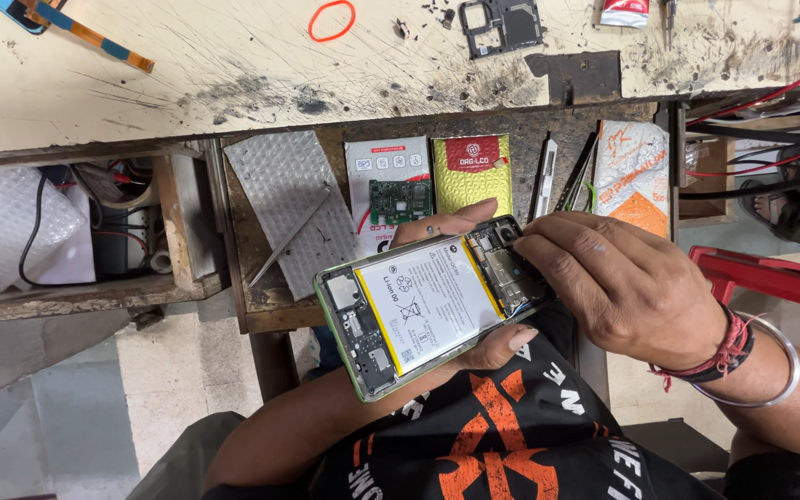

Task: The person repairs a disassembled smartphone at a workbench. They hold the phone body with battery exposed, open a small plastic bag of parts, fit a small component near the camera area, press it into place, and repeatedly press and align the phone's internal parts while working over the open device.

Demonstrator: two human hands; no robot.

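My left hand [474,344] cradles an opened smartphone [423,301] from below, thumb over its top edge and fingers under its bottom edge. The phone has a green frame, no back cover, a white battery with yellow edges in the middle and bare circuit boards at both ends. My right hand [618,282] rests on the phone's upper right end, fingertips pinched over the board near the camera area. Whether a small tool or part sits between those fingers is hidden.
An open wooden drawer [261,306] below the scratched workbench [233,74] holds bubble wrap, tweezers [291,236], a small green circuit board [401,200], packets and tools. On the bench lie a red rubber band [331,20], a black phone frame piece [502,25] and a flex cable [94,37].
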